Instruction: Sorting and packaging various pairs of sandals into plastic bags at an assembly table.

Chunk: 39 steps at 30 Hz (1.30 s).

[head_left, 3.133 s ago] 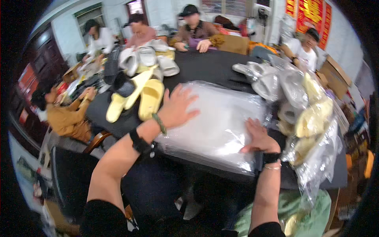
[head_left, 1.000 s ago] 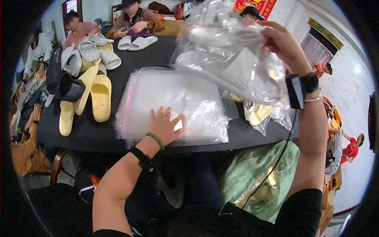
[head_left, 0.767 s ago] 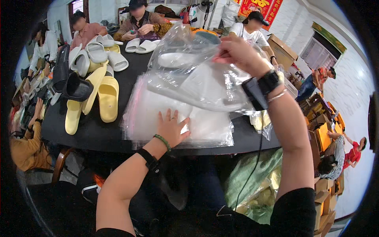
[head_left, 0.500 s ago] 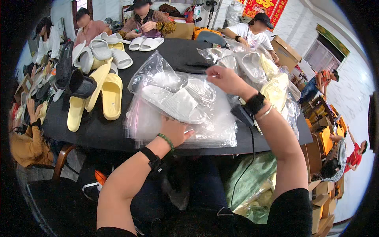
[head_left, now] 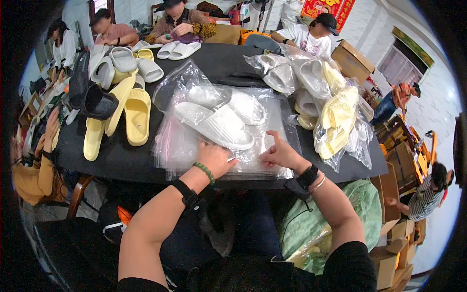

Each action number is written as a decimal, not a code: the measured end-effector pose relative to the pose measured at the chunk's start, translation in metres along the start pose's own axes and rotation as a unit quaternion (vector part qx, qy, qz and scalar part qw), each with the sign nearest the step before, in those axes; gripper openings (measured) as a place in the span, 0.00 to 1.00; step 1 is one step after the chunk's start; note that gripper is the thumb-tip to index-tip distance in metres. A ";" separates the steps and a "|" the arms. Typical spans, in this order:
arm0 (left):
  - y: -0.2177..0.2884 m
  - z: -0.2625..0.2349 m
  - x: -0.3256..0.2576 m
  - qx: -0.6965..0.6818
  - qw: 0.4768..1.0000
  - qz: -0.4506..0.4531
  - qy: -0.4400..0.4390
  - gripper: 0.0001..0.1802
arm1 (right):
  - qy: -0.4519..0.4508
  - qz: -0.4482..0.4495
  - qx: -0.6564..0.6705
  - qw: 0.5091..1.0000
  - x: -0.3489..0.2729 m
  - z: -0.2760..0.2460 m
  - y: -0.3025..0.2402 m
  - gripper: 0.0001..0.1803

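A pair of white ridged slippers (head_left: 217, 127) lies inside a clear plastic bag (head_left: 250, 155), on top of a stack of flat clear bags (head_left: 168, 158). My left hand (head_left: 214, 159) is at the bag's near edge, just below the slippers; its fingers are closed at the plastic, their tips partly hidden. My right hand (head_left: 282, 153) hovers at the bag's right side, index finger raised and thumb apart from it. Whether its lower fingers touch the plastic is unclear.
On the black table (head_left: 97, 163), loose yellow slippers (head_left: 137, 117), a black slipper (head_left: 100, 103) and grey ones lie to the left. Bagged slippers (head_left: 335, 119) pile up on the right. A green sack (head_left: 357, 204) stands below the edge. Several people work around the table.
My right hand has come down and toward me, from above the bag's upper right to its near right side. The slippers inside lie flatter and more side by side. My left hand stays put.
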<state>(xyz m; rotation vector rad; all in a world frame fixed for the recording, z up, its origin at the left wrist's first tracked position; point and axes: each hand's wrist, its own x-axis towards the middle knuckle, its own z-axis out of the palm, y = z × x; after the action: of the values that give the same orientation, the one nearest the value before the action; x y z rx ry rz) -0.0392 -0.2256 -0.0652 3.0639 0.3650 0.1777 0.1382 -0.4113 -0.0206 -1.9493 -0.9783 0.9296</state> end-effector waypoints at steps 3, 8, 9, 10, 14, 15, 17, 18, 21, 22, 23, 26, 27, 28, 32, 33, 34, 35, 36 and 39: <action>-0.002 0.003 -0.001 0.002 0.999 0.008 0.045 0.30 | 0.028 0.006 0.048 0.998 0.003 -0.005 0.002 0.42; 0.004 -0.011 0.002 -0.031 0.997 -0.027 -0.072 0.30 | 0.074 0.068 0.228 0.969 0.008 -0.008 -0.013 0.43; 0.004 -0.009 0.002 -0.028 0.997 -0.034 -0.070 0.30 | 0.079 0.045 0.209 0.974 0.006 -0.002 -0.017 0.44; 0.003 -0.006 0.003 -0.024 0.997 -0.041 -0.069 0.30 | 0.082 0.044 0.211 0.973 0.010 -0.001 -0.010 0.44; 0.000 0.001 -0.001 -0.039 0.999 -0.022 -0.030 0.31 | 0.073 -0.011 0.121 0.990 0.025 -0.001 0.009 0.41; -0.002 0.006 -0.003 -0.028 0.999 -0.009 0.037 0.32 | 0.142 -0.033 0.072 0.987 0.026 -0.007 0.007 0.38; 0.002 0.008 -0.002 -0.019 0.994 0.010 0.105 0.32 | 0.252 -0.066 -0.057 0.964 0.027 -0.031 0.020 0.33; 0.002 0.007 -0.002 -0.011 0.995 -0.001 0.097 0.32 | 0.285 -0.081 -0.134 0.945 0.028 -0.035 0.020 0.31; 0.003 -0.003 -0.003 0.012 0.999 -0.027 0.044 0.32 | 0.293 -0.042 -0.165 0.941 0.020 -0.037 0.025 0.30; 0.005 -0.009 -0.003 0.026 0.999 -0.041 -0.001 0.32 | 0.293 -0.031 -0.179 0.939 0.016 -0.036 0.026 0.30; 0.006 -0.013 -0.002 0.025 0.999 -0.041 0.000 0.32 | 0.297 -0.037 -0.179 0.937 0.012 -0.035 0.027 0.29; 0.002 -0.013 -0.005 0.022 0.998 -0.049 -0.033 0.33 | 0.324 -0.063 -0.187 0.925 0.008 -0.032 0.022 0.27; 0.001 -0.009 -0.007 0.019 0.998 -0.043 0.030 0.33 | 0.325 -0.063 -0.185 0.925 0.008 -0.032 0.020 0.27; -0.002 -0.006 -0.009 0.016 0.995 -0.037 0.093 0.34 | 0.329 -0.067 -0.189 0.923 0.009 -0.032 0.018 0.27; -0.003 -0.017 -0.012 0.011 0.998 -0.035 0.059 0.34 | 0.304 -0.088 -0.291 0.903 0.019 -0.039 0.035 0.26; -0.006 -0.023 -0.017 0.021 0.996 -0.032 0.082 0.32 | 0.300 -0.094 -0.288 0.905 0.022 -0.035 0.031 0.26; -0.003 -0.036 -0.020 0.029 0.994 -0.026 0.105 0.31 | 0.324 -0.103 -0.321 0.884 0.021 -0.031 0.027 0.26; -0.003 -0.054 -0.020 0.033 0.994 -0.030 0.104 0.31 | 0.346 -0.113 -0.354 0.862 0.022 -0.029 0.024 0.27; 0.007 -0.093 -0.015 -0.032 0.995 -0.091 0.024 0.27 | 0.348 -0.112 -0.354 0.861 0.022 -0.034 0.024 0.27; 0.000 -0.133 -0.021 -0.119 0.964 -0.111 0.212 0.17 | 0.377 -0.245 -0.294 0.843 0.028 -0.038 0.019 0.32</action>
<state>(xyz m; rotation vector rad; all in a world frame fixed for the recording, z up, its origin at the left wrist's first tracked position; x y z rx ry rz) -0.0752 -0.2258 0.0641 2.7026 0.6473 0.8081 0.1888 -0.4072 -0.0271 -2.0864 -1.2437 -0.4868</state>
